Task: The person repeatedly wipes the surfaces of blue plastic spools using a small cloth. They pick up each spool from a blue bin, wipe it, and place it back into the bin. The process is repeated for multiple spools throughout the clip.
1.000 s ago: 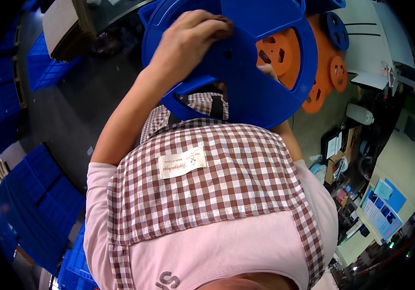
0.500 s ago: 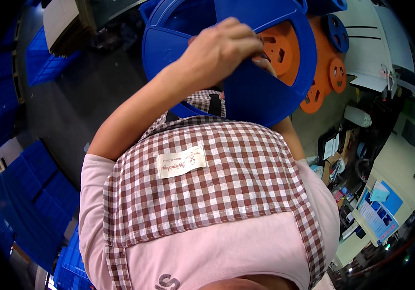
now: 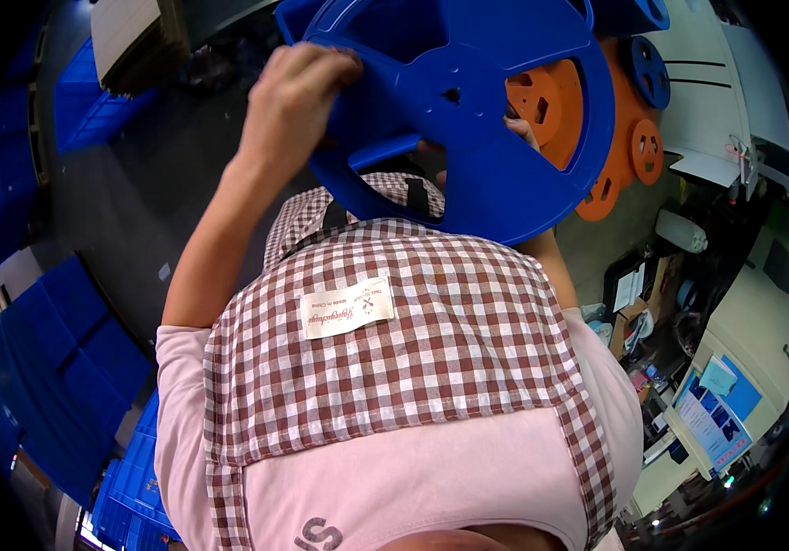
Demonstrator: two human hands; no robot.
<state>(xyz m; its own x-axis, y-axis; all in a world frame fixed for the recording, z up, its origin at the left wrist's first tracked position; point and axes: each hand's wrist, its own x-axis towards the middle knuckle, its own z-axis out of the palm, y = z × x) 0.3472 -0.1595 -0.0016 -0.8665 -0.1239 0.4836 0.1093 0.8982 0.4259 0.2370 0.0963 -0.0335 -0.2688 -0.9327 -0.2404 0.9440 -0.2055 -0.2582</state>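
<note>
A large blue plastic reel is held up in front of my chest, above my checked apron. My left hand grips its left rim, fingers curled over the edge by a spoke opening. My right hand is mostly hidden behind the reel. Only its fingertips show through an opening on the right side, and its forearm comes up from under the reel's lower edge.
Orange reels and a small blue reel lie behind the big one at the upper right. Blue crates are stacked on the dark floor at the left. A cluttered bench with papers runs along the right.
My left hand has slid from the reel's upper face to its left rim. The reel has tipped up a little, showing more of its hub and openings.
</note>
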